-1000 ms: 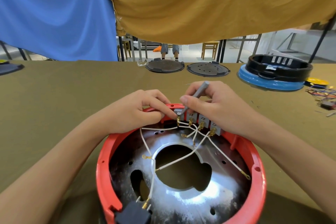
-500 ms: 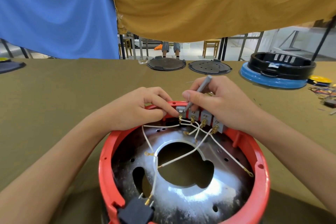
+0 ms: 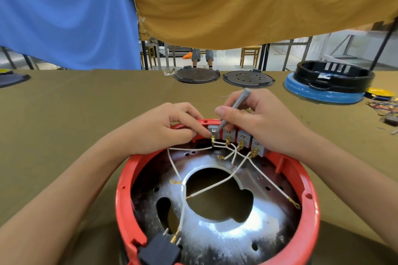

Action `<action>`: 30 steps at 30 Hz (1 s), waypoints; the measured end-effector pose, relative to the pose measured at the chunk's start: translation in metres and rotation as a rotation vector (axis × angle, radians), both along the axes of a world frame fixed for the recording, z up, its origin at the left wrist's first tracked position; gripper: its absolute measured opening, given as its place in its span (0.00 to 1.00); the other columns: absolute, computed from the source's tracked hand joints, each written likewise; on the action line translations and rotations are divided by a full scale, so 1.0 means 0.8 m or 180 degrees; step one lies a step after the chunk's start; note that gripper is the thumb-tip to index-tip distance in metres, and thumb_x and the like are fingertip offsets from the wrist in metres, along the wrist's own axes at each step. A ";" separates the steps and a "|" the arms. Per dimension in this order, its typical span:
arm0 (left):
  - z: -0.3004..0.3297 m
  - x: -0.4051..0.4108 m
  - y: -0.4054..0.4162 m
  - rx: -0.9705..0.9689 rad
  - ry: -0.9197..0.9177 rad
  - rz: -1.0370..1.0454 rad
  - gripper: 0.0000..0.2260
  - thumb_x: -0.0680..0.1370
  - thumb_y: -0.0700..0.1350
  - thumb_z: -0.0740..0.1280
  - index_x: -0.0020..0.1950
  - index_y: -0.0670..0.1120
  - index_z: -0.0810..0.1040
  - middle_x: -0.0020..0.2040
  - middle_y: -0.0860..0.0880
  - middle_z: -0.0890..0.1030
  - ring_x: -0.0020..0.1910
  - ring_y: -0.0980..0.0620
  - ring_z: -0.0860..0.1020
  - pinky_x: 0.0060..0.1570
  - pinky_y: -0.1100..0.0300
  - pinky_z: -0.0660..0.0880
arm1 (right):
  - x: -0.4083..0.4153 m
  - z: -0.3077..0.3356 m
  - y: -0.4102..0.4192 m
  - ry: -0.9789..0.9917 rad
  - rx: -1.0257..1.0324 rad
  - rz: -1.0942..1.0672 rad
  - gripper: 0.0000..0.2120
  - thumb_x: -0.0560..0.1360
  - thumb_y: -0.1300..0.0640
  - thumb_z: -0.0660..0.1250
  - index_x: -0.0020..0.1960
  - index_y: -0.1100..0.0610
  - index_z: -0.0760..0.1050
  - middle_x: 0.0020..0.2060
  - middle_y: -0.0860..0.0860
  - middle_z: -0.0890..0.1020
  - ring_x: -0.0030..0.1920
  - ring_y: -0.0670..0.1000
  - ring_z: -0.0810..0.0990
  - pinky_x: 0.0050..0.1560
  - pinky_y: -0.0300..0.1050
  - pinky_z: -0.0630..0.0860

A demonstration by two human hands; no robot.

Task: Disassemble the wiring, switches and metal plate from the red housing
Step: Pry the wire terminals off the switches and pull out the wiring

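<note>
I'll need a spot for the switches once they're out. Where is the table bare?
Bare cloth lies left of the red housing and between it and the two dark discs. The right edge is crowded: blue-and-black ring, loose wires.

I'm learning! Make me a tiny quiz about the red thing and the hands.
1. True or false: the right hand holds a grey tool whose tip meets the leftmost switch.
2. How many grey switches sit in a row on the far rim of the red housing?
3. The black plug block sits: A) at the housing's near rim, B) on the blue-rimmed ring, C) in the left hand.

Key: 1 true; 2 four; 3 A.
</note>
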State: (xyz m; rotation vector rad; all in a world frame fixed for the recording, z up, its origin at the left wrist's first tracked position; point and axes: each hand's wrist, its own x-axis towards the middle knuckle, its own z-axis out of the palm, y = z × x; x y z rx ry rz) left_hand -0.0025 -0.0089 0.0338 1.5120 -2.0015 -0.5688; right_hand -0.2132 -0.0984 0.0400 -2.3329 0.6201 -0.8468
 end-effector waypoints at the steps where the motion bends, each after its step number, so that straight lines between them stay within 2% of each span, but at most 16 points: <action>1: 0.000 0.000 0.000 0.0003 0.0008 0.0004 0.14 0.74 0.45 0.65 0.50 0.60 0.86 0.54 0.61 0.78 0.51 0.59 0.79 0.55 0.64 0.71 | 0.000 0.000 0.000 0.0001 -0.0003 0.0004 0.12 0.78 0.48 0.67 0.42 0.54 0.81 0.33 0.47 0.84 0.37 0.44 0.83 0.46 0.46 0.79; 4: 0.000 -0.001 0.001 0.0003 -0.0003 0.0000 0.14 0.74 0.45 0.65 0.50 0.61 0.86 0.54 0.61 0.78 0.50 0.60 0.79 0.53 0.67 0.70 | 0.000 0.000 0.000 -0.0033 0.0043 0.0013 0.12 0.78 0.48 0.67 0.42 0.55 0.81 0.33 0.48 0.84 0.36 0.45 0.83 0.45 0.44 0.79; 9: 0.001 -0.001 0.002 -0.0036 -0.0001 0.0000 0.14 0.74 0.45 0.64 0.50 0.59 0.87 0.54 0.61 0.79 0.49 0.59 0.79 0.53 0.65 0.71 | 0.002 0.000 -0.003 -0.0102 0.0315 0.0038 0.13 0.79 0.50 0.67 0.41 0.58 0.81 0.32 0.51 0.84 0.36 0.49 0.83 0.44 0.41 0.78; 20: 0.003 -0.001 0.004 -0.0243 -0.0188 -0.0106 0.15 0.74 0.44 0.65 0.51 0.62 0.86 0.55 0.59 0.79 0.55 0.52 0.79 0.59 0.51 0.75 | 0.001 -0.001 -0.003 -0.0090 0.0235 0.0111 0.13 0.79 0.50 0.67 0.42 0.58 0.81 0.33 0.51 0.84 0.36 0.49 0.83 0.44 0.43 0.79; 25: 0.003 -0.002 0.004 -0.0312 -0.0323 -0.0121 0.15 0.74 0.45 0.65 0.51 0.62 0.85 0.55 0.60 0.78 0.54 0.54 0.79 0.57 0.53 0.75 | 0.003 0.000 -0.004 -0.0094 0.0349 0.0118 0.13 0.79 0.50 0.67 0.41 0.57 0.80 0.32 0.51 0.83 0.35 0.49 0.82 0.41 0.38 0.78; 28: 0.006 -0.005 0.004 -0.0544 -0.0608 -0.0162 0.08 0.75 0.47 0.72 0.51 0.58 0.87 0.55 0.57 0.77 0.53 0.54 0.79 0.57 0.58 0.75 | 0.003 -0.001 -0.005 -0.0111 0.0362 0.0107 0.13 0.79 0.50 0.67 0.41 0.57 0.80 0.32 0.51 0.83 0.35 0.50 0.82 0.41 0.40 0.78; 30: 0.012 -0.009 0.001 -0.0787 -0.0921 -0.0206 0.07 0.73 0.46 0.77 0.50 0.55 0.87 0.53 0.54 0.76 0.49 0.55 0.78 0.53 0.62 0.74 | 0.003 -0.002 -0.005 -0.0117 0.0334 0.0084 0.13 0.79 0.50 0.67 0.41 0.57 0.80 0.32 0.51 0.82 0.35 0.48 0.81 0.41 0.39 0.77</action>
